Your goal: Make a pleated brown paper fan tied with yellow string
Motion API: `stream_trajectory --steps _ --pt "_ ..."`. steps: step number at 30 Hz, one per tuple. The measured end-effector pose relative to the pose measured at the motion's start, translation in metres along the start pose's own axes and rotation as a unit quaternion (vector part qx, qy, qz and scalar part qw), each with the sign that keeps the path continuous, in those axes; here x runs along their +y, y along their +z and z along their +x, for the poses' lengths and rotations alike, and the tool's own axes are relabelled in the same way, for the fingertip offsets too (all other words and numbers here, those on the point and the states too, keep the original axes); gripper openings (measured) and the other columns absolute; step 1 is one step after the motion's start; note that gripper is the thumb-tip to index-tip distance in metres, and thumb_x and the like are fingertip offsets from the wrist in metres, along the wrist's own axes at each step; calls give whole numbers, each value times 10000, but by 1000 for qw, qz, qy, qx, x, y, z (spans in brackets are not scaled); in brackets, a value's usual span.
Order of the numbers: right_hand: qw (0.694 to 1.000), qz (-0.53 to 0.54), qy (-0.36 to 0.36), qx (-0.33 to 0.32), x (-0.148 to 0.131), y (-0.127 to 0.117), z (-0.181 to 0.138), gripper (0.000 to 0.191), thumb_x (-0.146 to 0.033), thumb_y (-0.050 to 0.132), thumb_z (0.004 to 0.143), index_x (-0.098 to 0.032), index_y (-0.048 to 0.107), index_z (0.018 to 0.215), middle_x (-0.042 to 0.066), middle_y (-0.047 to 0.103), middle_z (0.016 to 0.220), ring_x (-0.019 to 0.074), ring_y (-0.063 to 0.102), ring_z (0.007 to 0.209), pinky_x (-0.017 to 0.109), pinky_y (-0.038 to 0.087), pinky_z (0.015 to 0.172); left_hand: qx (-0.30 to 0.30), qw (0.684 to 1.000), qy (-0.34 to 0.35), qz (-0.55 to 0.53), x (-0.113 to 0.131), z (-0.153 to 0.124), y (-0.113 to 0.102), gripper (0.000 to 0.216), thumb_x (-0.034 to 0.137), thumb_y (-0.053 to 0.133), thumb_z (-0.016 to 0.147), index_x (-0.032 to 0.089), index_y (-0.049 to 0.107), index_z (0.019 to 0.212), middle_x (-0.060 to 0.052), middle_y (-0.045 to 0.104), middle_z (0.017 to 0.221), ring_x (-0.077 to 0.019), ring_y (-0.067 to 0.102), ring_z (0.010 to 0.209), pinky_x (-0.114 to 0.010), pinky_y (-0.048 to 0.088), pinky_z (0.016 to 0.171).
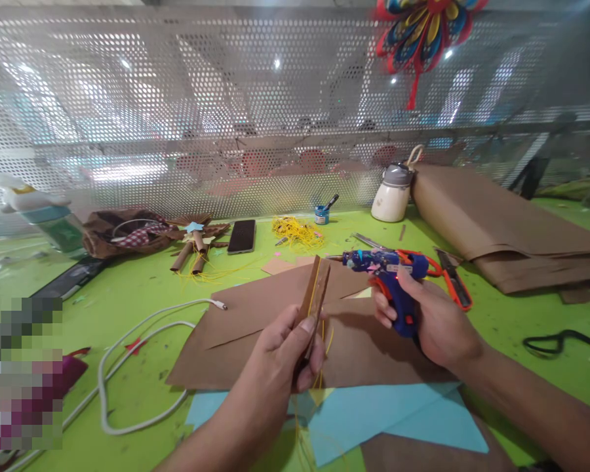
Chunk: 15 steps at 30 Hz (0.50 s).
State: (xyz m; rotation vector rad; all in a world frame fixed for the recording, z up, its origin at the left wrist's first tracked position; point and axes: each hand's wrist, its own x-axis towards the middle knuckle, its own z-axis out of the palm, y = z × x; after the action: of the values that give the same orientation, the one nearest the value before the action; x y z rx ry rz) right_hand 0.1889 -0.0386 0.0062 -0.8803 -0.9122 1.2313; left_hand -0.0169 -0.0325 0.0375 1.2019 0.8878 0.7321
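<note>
Upright in my left hand (pixel 288 357) is a folded strip of brown paper (pixel 316 288), with yellow string (pixel 319 341) running along it and hanging below. The fingers are wrapped around its lower part. My right hand (pixel 440 321) grips a blue hot glue gun (pixel 386 262) with an orange trigger, and its nozzle points left at the strip's upper end. Whether the nozzle touches the strip I cannot tell. Under both hands lie sheets of brown paper (pixel 255 354) and light blue paper (pixel 364 419).
Behind are a phone (pixel 242 236), a yellow string tangle (pixel 295 231), a blue jar (pixel 321 214) and a white bottle (pixel 392 193). An orange utility knife (pixel 455 282) lies right of the glue gun, near folded brown paper (pixel 501 223). A white cable (pixel 103 393) curls at left.
</note>
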Motion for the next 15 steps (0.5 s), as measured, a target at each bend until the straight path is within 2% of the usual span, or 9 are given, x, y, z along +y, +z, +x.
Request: stream_trajectory --steps 5,8,11,15 --pt "999 -46 -18 23 0 -7 4 301 -446 478 864 -164 583 837 21 524 678 100 410 520 245 370 472 -17 1000 -5 1 -3 5 -5 224 373 447 858 154 493 836 46 428 548 -52 283 437 -198 187 430" --pt "984 -176 -34 11 6 -14 7 302 -441 481 865 -166 588 805 24 540 682 115 444 543 257 370 506 -13 1000 5 9 -6 9 -8 254 380 446 857 152 477 749 39 439 538 -50 300 433 -197 218 441" --pt "924 -369 -97 4 12 -20 9 268 -416 514 851 -169 611 821 26 554 667 156 491 612 284 391 582 8 1000 18 1 -7 12 -11 226 374 465 840 150 497 833 44 452 548 -50 301 420 -194 214 432" --pt "807 -552 -208 -27 15 -26 16 260 -370 540 831 -184 593 1004 70 588 861 222 524 794 344 411 724 40 999 33 -6 -8 18 -14 231 359 488 808 137 501 870 48 464 545 -47 318 413 -186 220 426"
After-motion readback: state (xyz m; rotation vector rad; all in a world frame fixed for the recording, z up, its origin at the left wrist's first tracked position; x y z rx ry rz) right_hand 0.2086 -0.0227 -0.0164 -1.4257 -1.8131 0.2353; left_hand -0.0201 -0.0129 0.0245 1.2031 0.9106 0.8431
